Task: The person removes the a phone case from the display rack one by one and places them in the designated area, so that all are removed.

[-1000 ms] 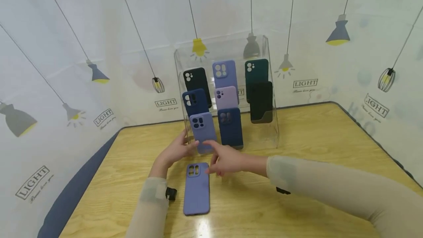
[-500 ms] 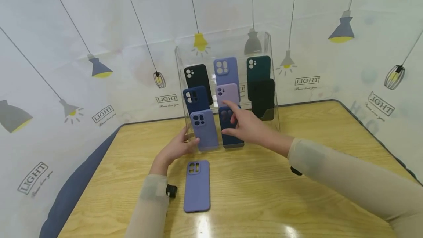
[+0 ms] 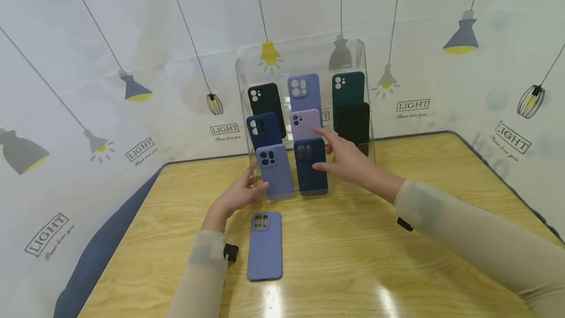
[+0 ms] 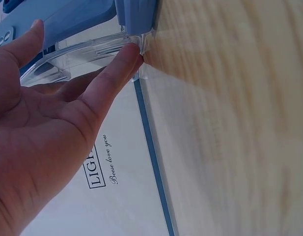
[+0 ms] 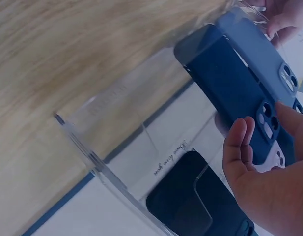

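Note:
In the head view, my left hand (image 3: 239,196) holds the lower left edge of a clear acrylic display stand (image 3: 348,178). Its fingers lie along the side panel; the thumb is in front, near a lavender phone case (image 3: 279,178). My right hand (image 3: 348,161) is by the right side of a dark blue phone case (image 3: 312,173) in the stand's front row. Thumb and index finger are spread apart there, and I cannot tell whether they touch the case. Behind it stands a light purple phone case (image 3: 304,126). Another lavender phone case (image 3: 266,254) lies on the table.
More cases fill the stand: black (image 3: 269,104), navy (image 3: 267,134), periwinkle (image 3: 304,99), dark green (image 3: 348,90) and another black phone case (image 3: 353,124). The wooden table (image 3: 397,259) ends at a wall hanging (image 3: 185,53) printed with lamps.
My right hand has moved from above the case on the table, up and to the right, to the dark blue case. My left hand stays at the stand's edge.

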Demonstrator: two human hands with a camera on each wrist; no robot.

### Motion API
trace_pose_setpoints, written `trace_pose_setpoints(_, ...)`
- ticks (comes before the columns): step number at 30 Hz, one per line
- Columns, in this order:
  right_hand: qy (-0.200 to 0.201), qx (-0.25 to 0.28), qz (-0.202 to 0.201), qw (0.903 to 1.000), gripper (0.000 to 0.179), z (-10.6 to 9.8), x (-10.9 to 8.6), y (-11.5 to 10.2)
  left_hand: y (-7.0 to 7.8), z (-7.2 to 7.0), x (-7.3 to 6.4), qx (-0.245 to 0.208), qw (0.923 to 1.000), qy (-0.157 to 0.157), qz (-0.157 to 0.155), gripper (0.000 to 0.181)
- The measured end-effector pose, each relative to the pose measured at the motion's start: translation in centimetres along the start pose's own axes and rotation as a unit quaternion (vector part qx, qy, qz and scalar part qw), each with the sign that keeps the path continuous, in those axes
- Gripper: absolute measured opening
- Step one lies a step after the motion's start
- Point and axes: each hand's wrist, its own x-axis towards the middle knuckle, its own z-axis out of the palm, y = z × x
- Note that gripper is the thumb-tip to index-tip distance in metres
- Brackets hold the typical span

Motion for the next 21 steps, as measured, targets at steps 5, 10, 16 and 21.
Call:
trace_pose_setpoints(5, -0.011, -0.011, 0.012, 0.9998, 0.094, 0.6, 0.1, 0.5, 0.2, 0.1, -0.1, 0.001, 1.0, 0.0, -0.007, 0.093)
trace_pose_setpoints(10, -0.01, -0.026, 0.008, 0.9996, 0.092, 0.9, 0.2, 0.9, 0.3, 0.1, -0.2, 0.003, 1.0, -0.002, -0.008, 0.093)
trace_pose_setpoints(16, 0.003, -0.031, -0.024, 0.9992, 0.086, 1.3, 0.0, 1.3, 0.4, 0.0, -0.2, 0.002, 1.0, -0.005, -0.004, 0.093)
trace_pose_setpoints(21, 0.011, -0.039, -0.047, 0.998, 0.084, 1.4, -0.4, 1.5, 0.6, 0.1, -0.2, -0.003, 0.9999, -0.002, -0.011, 0.093)
